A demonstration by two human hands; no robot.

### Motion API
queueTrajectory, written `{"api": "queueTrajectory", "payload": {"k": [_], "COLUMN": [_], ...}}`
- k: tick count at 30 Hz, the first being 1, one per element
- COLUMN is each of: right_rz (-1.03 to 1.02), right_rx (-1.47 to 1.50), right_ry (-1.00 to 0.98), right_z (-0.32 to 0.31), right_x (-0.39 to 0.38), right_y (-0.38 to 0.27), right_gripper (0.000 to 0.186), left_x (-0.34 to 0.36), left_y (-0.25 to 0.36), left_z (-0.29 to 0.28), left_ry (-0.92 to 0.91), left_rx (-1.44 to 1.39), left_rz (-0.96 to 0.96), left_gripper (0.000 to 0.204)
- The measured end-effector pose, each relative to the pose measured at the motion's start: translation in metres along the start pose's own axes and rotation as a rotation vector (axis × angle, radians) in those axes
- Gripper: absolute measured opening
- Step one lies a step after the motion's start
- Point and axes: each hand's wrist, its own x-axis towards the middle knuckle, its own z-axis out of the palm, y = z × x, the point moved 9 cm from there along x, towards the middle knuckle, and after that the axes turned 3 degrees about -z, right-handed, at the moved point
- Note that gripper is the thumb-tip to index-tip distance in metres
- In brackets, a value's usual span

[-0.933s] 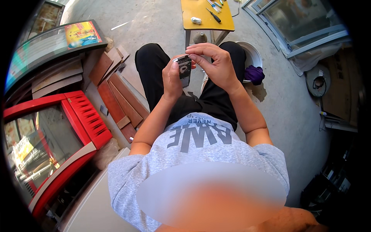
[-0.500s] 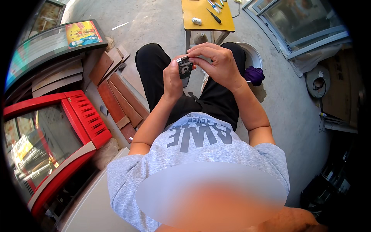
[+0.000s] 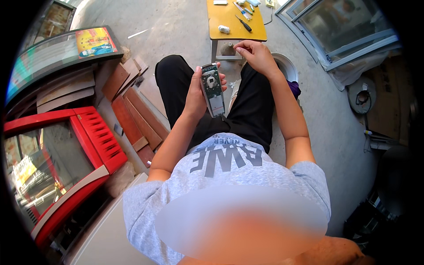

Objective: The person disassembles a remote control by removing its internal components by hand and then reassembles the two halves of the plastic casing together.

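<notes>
My left hand (image 3: 196, 95) is closed around a slim, long handheld device (image 3: 213, 90), held over my lap. Its casing is off on the side facing up, so a dark green circuit board with a pale rounded part shows above a whitish lower section. I cannot tell exactly what kind of device it is. My right hand (image 3: 257, 56) is raised to the right, apart from the device and near the front of a yellow table. Its thumb and forefinger are pinched together; anything between them is too small to make out.
On the yellow table (image 3: 216, 17) lie a black screwdriver (image 3: 244, 24), a crumpled white item (image 3: 224, 29) and several slim tools. A metal basin (image 3: 288, 66) with purple cloth (image 3: 293, 88) stands right of my knee. Wooden boards (image 3: 140, 108) and a red-framed cabinet (image 3: 95, 137) are left.
My right hand has come off the device and moved right toward the table. The device now tilts more toward me in my left hand, showing more of its board.
</notes>
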Motion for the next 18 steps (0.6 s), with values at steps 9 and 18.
{"api": "queueTrajectory", "payload": {"k": [9,18], "right_rz": [-0.070,0.052], "right_rx": [-0.233,-0.279], "right_ry": [0.247,0.384], "right_z": [0.031,0.051], "right_x": [0.087,0.128], "right_y": [0.055,0.085], "right_gripper": [0.027,0.024], "left_x": [-0.003,-0.012], "left_y": [0.002,0.013], "left_z": [-0.019,-0.030], "left_ry": [-0.042,0.004], "left_rx": [-0.262,-0.290], "left_rz": [-0.052,-0.015], "left_gripper": [0.058,0.063]}}
